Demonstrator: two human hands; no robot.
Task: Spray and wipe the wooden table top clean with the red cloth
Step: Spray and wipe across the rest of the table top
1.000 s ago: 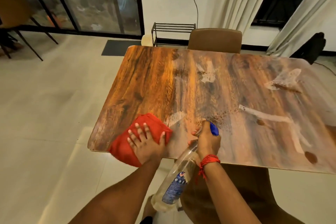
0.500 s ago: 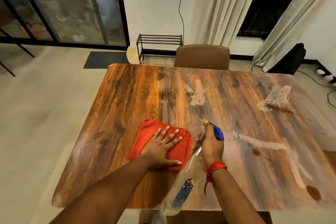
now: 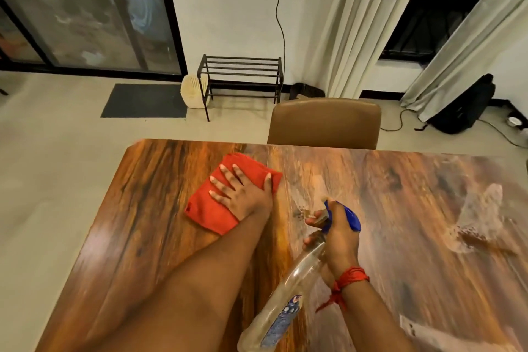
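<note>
The wooden table top (image 3: 148, 223) fills the lower part of the view, glossy with pale smears on its right half. A red cloth (image 3: 211, 208) lies flat near the far left corner. My left hand (image 3: 243, 194) presses on it, palm down, fingers spread. A clear spray bottle (image 3: 288, 303) with a blue trigger head is gripped at the neck by my right hand (image 3: 340, 237), just right of the cloth, nozzle pointing away over the table. A red thread circles that wrist.
A brown chair (image 3: 325, 123) stands tucked at the far table edge. Beyond it are a black metal rack (image 3: 241, 77), a dark mat (image 3: 143, 100), curtains and a black bag (image 3: 463, 106) with cables on the floor. A brownish stain (image 3: 480, 240) sits at the table's right.
My left hand has pushed the red cloth from the near table edge away toward the far left corner. My right hand with the bottle has also moved forward over the table.
</note>
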